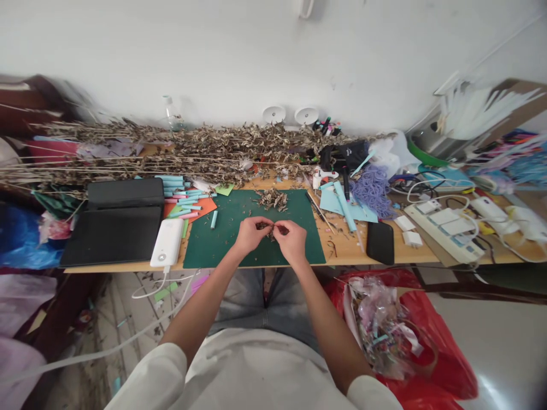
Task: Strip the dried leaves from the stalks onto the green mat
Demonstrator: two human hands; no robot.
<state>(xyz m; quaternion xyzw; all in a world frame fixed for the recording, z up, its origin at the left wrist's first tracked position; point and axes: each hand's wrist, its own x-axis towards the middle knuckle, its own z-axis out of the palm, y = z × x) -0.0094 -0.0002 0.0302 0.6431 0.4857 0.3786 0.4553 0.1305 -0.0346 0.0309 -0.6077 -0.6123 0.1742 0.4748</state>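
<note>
My left hand (250, 233) and my right hand (293, 239) meet over the near part of a dark green cutting mat (226, 239). Both are closed in a pinch on a small clump of dried brown leaves (270, 229) held between the fingertips. A small pile of the same dried leaves (272, 199) lies on the far edge of the mat. Crumbs of leaf are scattered over the mat. A short light blue paper roll (213, 219) lies on the mat to the left of my hands.
Long dried branches (171, 148) lie along the back of the wooden table (346, 253). Left of the mat: white power bank (167, 242), black case (115, 225), several paper rolls (183, 199). Right: black phone (380, 242), power strip (444, 225), purple cord (372, 191). A red bag (440, 353) stands on the floor.
</note>
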